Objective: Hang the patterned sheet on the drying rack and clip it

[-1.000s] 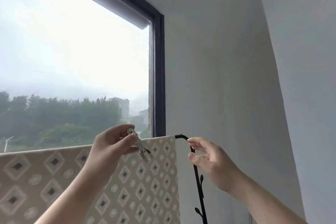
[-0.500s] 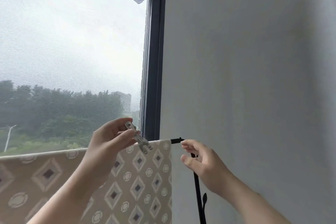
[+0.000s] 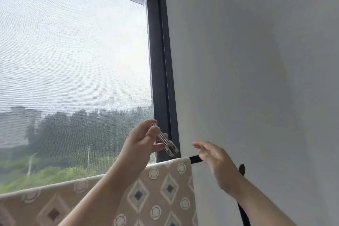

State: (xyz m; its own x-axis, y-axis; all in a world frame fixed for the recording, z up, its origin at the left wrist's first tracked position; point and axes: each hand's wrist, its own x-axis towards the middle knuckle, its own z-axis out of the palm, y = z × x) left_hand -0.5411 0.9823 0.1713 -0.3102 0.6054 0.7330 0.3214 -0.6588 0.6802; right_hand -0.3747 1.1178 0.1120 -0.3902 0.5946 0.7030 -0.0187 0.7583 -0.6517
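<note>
Head view: we see the left hand [image 3: 143, 140] up in front of the window, thumb and fingers curled round the handle end of a metal clip [image 3: 166, 142], pinching it. The clip slants down to the right of that hand, its tip just above the top edge of the patterned sheet [image 3: 156, 189], not on the fabric. We cannot tell whether the clip's mouth is spread or closed. The sheet hangs below the left hand, draped over the black bar of the drying rack [image 3: 196, 159]. Its side edge drops straight down between the two hands, under the clip tip. The left forearm crosses in front of the cloth.

The right hand [image 3: 215, 160] is somewhat blurred, fingers loose and nearly straight, holding nothing. It sits at the bare end of the rack bar, which pokes out of the sheet toward it. Touching or just in front, we cannot tell. A dark leaf-shaped ornament [image 3: 242, 169] shows just right of this hand, and the rack's black post [image 3: 244, 216] runs down under the wrist.

Above and left of the left hand is a meshed window [image 3: 73, 60] with a dark frame [image 3: 159, 78]. Above the right hand is a pale wall [image 3: 256, 60]
</note>
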